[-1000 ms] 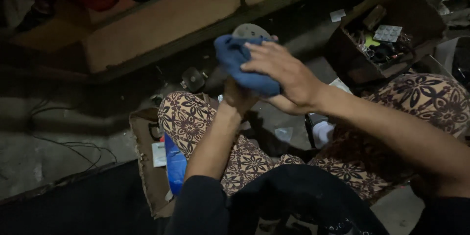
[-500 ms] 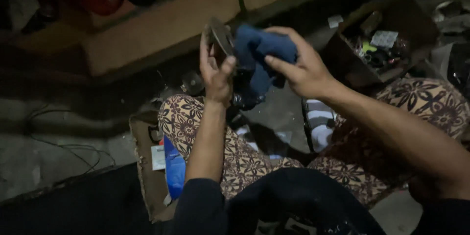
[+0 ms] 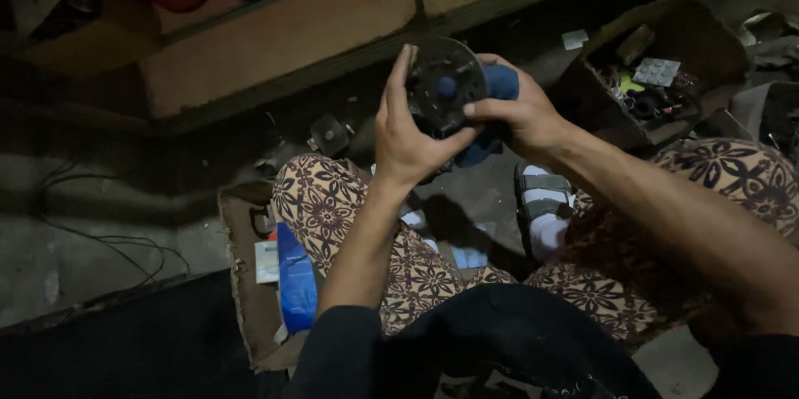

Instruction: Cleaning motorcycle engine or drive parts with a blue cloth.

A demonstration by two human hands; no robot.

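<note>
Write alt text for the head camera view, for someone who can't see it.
Two bare hands hold a dark round disc: the left hand grips its edge, the right hand presses a blue cloth behind it. Below, patterned trousers and a cardboard box of clutter.

A workshop floor — box of small parts (image 3: 657, 83), loose cables (image 3: 100, 241), grime.
</note>
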